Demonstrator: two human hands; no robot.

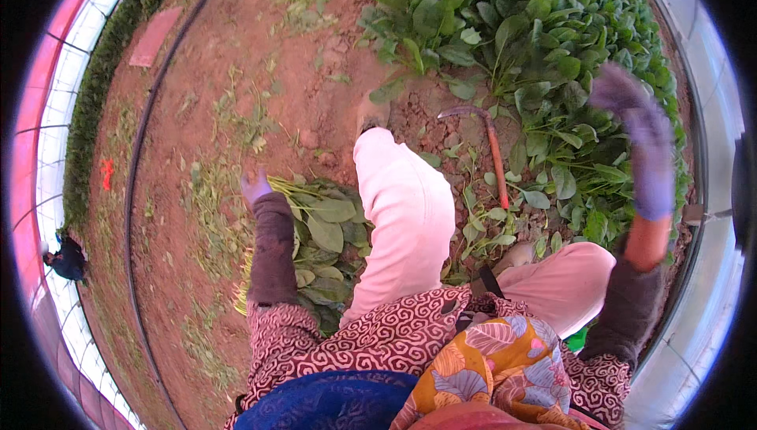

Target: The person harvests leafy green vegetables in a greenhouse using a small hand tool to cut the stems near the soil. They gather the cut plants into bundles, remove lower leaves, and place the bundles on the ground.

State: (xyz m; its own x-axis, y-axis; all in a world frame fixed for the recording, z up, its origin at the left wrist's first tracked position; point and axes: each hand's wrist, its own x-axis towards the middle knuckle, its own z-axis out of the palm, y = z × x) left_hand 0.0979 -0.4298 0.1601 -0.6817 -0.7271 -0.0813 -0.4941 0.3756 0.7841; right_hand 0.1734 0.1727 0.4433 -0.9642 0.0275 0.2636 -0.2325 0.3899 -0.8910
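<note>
My left hand (255,186), in a light purple glove, is low over the soil beside the pale stem ends of a pile of cut leafy greens (325,232), which look like spinach. Its fingers are spread, and the stems lie against its right side. My right hand (627,95), in a purple glove, is raised over the standing greens (532,33) at the right. Motion blurs it, so its grip is unclear. Between my knee and these plants lies a sickle (495,161), its curved blade pointing left and its reddish handle towards me.
A dark hose (140,125) curves along the ground at the left. Leaf scraps (242,110) litter the soil. Farther left, a person (66,258) is near a green row. Greenhouse sheeting (698,306) bounds the right side. My bent knee (408,193) separates the pile from the sickle.
</note>
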